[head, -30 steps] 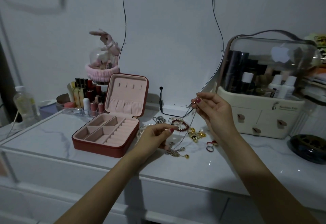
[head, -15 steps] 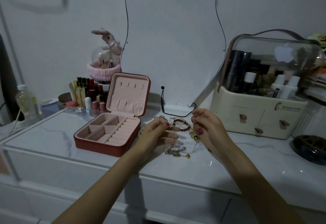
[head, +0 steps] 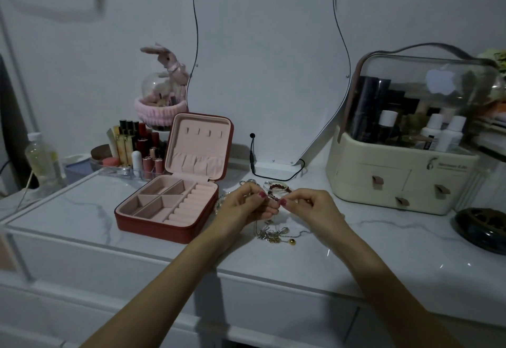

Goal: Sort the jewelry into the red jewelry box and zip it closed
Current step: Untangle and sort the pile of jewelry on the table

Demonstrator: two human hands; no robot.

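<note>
Red jewelry box (head: 167, 208) lies open, compartments bare; both hands' grips seemingly pinch a thin chain (head: 269, 228).

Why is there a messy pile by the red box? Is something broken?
Nothing looks broken. The jewelry pile just lies in a tangle on the tabletop, not yet sorted. The red jewelry box is open and its compartments look empty. Both hands pinch a thin chain.

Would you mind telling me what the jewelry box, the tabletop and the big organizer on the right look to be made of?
Jewelry box: red leather-like shell with slight sheen; pale pink matte lining, velvety looking. Tabletop: glossy white with grey veins, marble or marble-look, possibly under glass. Organizer: cream plastic body, smooth; its clear domed lid shows bottles through it.
</note>
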